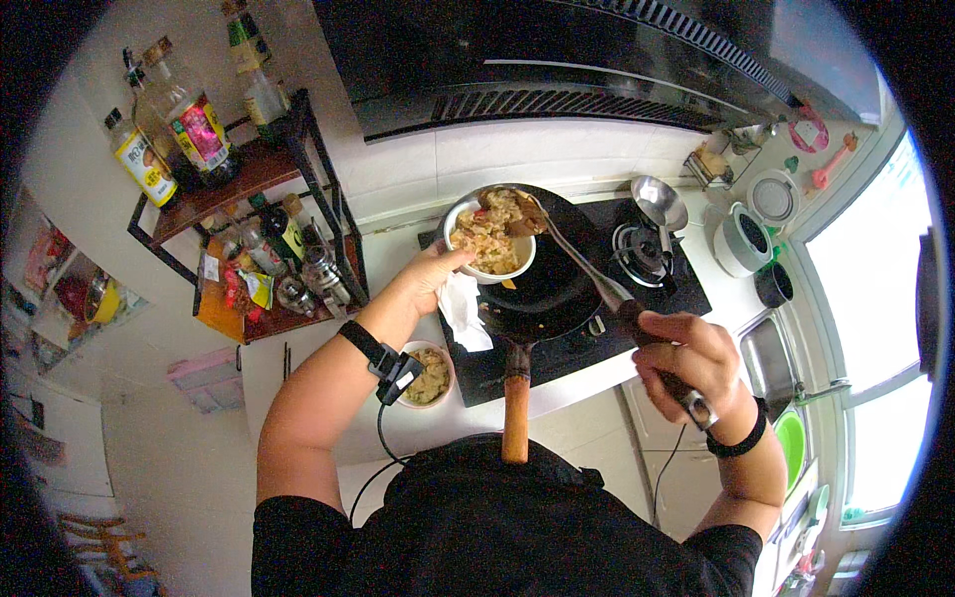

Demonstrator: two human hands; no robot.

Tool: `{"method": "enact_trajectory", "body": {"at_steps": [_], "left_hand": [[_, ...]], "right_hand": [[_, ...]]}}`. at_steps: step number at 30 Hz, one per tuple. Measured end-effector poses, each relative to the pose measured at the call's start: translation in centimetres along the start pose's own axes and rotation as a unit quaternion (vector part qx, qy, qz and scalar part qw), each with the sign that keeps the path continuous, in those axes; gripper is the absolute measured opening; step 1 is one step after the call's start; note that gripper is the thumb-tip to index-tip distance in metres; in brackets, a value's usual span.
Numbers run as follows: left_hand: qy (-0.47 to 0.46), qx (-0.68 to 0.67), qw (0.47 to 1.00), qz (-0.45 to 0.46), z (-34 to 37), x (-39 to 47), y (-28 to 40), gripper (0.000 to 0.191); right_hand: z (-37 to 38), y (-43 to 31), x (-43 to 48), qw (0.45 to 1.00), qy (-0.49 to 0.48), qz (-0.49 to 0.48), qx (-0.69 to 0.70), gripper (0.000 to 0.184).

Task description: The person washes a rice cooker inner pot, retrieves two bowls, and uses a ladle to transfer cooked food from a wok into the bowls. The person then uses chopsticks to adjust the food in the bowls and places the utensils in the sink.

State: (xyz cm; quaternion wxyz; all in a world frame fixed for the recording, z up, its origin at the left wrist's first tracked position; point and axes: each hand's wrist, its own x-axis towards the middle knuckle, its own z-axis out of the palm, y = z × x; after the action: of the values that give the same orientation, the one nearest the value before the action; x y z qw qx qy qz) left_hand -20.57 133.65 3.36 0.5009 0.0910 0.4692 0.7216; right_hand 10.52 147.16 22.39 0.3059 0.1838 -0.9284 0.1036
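My left hand point(435, 274) grips the rim of a white bowl point(528, 257), with a white paper tissue point(464, 312) hanging below the fingers. Cooked food point(485, 246) in pale brown pieces fills much of this bowl, which is held over a dark wok point(552, 298). In my right hand point(690, 362) is the dark handle of a metal spatula point(589, 272). The spatula's blade, carrying food, is at the bowl's upper right edge. Only small scraps show in the visible part of the wok. Its wooden handle point(515, 418) points toward my body.
The wok stands on a black gas hob point(690, 280); a steel ladle point(660, 205) rests by the right burner. A second bowl of food point(429, 375) sits under my left forearm. Left is a rack point(246, 168) of bottles; above, a range hood point(567, 82). A sink point(768, 358) lies right.
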Motion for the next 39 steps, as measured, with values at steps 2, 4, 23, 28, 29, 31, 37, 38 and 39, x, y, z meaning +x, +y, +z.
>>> {"method": "enact_trajectory", "body": {"at_steps": [2,4,23,28,29,31,37,38,39], "left_hand": [[0.002,-0.004,1.000,-0.004,-0.2,0.2,-0.1,0.044],[0.005,-0.009,1.000,-0.008,-0.3,0.1,0.0,0.046],[-0.009,0.005,1.000,0.016,-0.7,-0.6,0.5,0.049],[-0.003,0.013,1.000,0.027,-0.9,-1.7,0.9,0.046],[0.005,0.018,0.999,0.036,-0.8,-2.0,1.0,0.043],[0.023,0.022,0.998,0.050,-0.6,-2.6,0.8,0.037],[0.085,0.015,0.995,0.050,-3.3,-5.4,0.1,0.026],[0.105,0.028,0.994,0.009,-4.7,-6.3,0.3,0.037],[0.127,0.032,0.991,0.001,-6.3,-7.6,0.2,0.033]], "right_hand": [[-0.6,0.1,-0.4,0.998,0.030,0.058,-0.008,0.015],[-1.1,0.6,-0.7,0.991,0.065,0.117,0.004,0.011],[-0.9,-0.8,0.2,0.981,-0.077,-0.166,-0.071,0.025],[-1.4,-0.6,0.1,0.983,-0.067,-0.156,-0.067,0.022],[-1.6,-0.6,-0.1,0.991,-0.040,-0.114,-0.057,0.021],[-2.2,-0.4,-0.7,0.995,-0.003,-0.033,-0.095,0.017],[-1.3,5.7,-2.2,0.863,0.321,0.276,0.276,0.012],[-1.3,6.9,-2.7,0.826,0.340,0.357,0.275,0.014],[-1.3,8.1,-3.1,0.789,0.350,0.423,0.277,0.016]]}}
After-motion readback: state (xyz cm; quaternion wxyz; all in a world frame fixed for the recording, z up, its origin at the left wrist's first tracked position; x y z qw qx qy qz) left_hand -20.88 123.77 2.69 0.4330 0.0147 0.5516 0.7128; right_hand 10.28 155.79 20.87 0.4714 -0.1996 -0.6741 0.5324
